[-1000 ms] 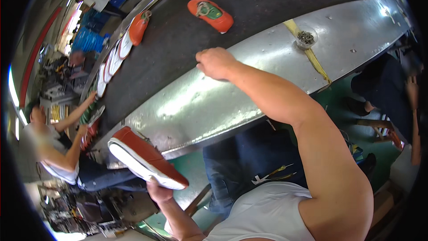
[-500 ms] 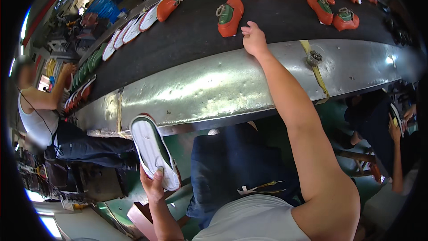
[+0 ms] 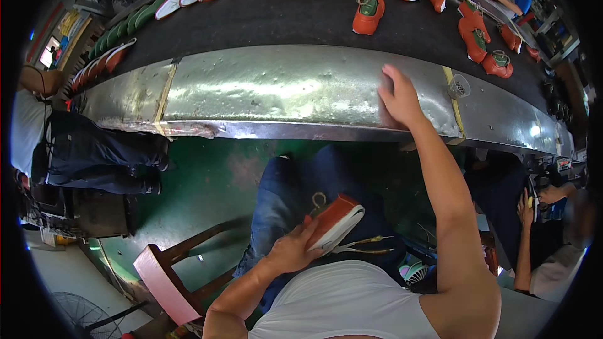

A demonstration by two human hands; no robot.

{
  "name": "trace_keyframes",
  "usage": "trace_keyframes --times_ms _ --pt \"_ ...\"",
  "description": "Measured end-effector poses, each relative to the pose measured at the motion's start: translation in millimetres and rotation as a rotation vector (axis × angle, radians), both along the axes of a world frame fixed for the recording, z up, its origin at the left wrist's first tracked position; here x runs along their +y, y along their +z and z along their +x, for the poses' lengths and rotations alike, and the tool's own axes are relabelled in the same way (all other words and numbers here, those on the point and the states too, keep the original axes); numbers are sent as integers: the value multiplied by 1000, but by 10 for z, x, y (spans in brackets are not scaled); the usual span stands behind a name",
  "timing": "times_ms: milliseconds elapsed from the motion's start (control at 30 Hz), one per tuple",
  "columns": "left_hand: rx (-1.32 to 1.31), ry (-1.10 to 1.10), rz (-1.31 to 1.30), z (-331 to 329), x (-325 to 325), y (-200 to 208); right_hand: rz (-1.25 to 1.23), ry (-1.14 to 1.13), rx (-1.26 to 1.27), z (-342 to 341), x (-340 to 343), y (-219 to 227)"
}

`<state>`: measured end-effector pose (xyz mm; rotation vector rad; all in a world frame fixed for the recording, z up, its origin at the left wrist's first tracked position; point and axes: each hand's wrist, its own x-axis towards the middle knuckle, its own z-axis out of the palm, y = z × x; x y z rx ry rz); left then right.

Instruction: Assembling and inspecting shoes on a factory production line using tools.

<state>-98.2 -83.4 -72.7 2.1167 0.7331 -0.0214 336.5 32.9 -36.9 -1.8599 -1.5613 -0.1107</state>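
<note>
Since half a second ago: red-orange shoe (image 3: pixel 336 221) drawn in from the person's left to above the lap, its red side now showing rather than the sole. Left hand (image 3: pixel 292 249) wrapped round it. Right hand (image 3: pixel 401 97) back from the dark belt (image 3: pixel 251 28), now over the metal edge of the table (image 3: pixel 251 81); fingers loosely parted, holding nothing.

Metal dented, shiny, crossed by yellow strips; clear cup (image 3: pixel 460 86) beside one. Other shoes stand along the belt. Green floor (image 3: pixel 195 179), red stool (image 3: pixel 166 285) at lower left, wire fan (image 3: pixel 78 314) behind.

Left hand hides part of the shoe. Cannot tell whether the right hand touches metal. Cup's contents unclear. Left co-worker (image 3: pixel 100 157) cut off above the shoulders.
</note>
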Motion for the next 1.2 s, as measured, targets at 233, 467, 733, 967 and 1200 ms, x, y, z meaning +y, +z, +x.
trace_keyframes --times_ms 233,467,733,967,1200 --pt "415 -208 -53 720 305 423 -274 246 -1 -1339 -2087 51" --pt "265 -169 86 1243 284 -128 -670 403 -59 -1805 -3019 -416" --pt "-613 309 -532 743 583 -344 -1055 376 350 -1454 -3104 -207" --pt "-590 329 -674 436 585 -88 -848 153 984 -1757 -2934 -1" --pt "-628 351 -655 303 574 -171 -815 417 1109 -1985 -2403 65"
